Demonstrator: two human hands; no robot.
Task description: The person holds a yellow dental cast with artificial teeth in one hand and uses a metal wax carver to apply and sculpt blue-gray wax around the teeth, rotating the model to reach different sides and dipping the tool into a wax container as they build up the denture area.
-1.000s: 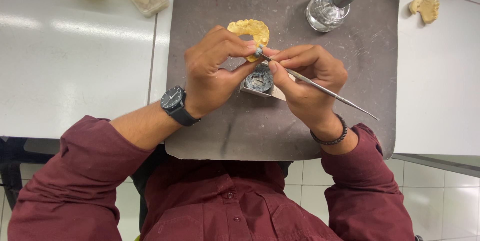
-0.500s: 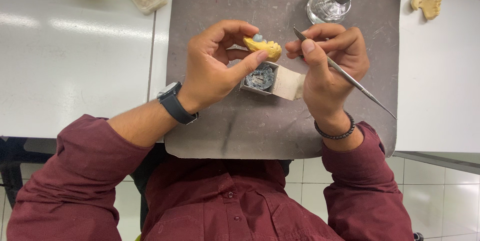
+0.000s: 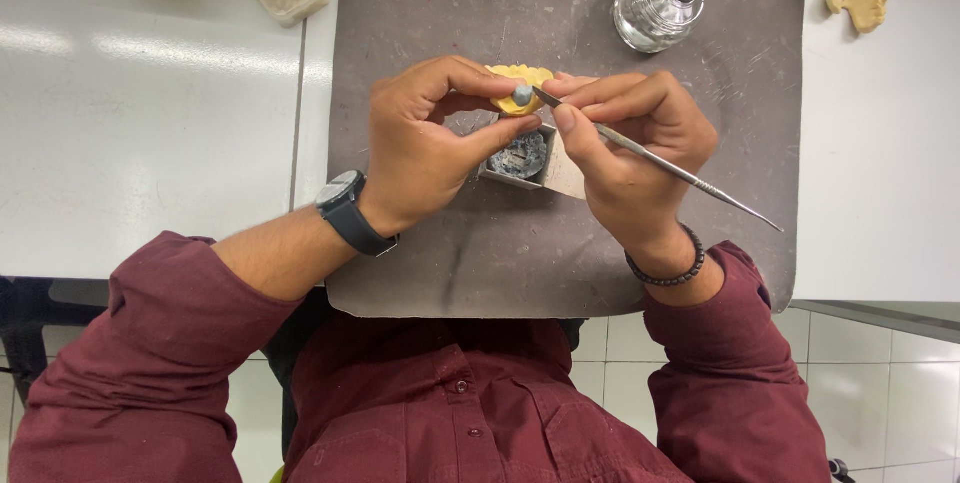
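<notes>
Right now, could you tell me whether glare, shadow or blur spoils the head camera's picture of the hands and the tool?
Head view: sharp on the left hand, right hand and thin metal tool; soft glare streaks lie on the white table at left; the glass bottle glints; only a faint shadow falls on the grey board beneath the hands; no motion blur shows.

A white worktop [image 3: 150,143] is seen across the upper frame, marked by soft streaks of reflected overhead light at the upper left. A floor of pale square tiles [image 3: 880,383] with grey joints is shown at the lower right.
</notes>
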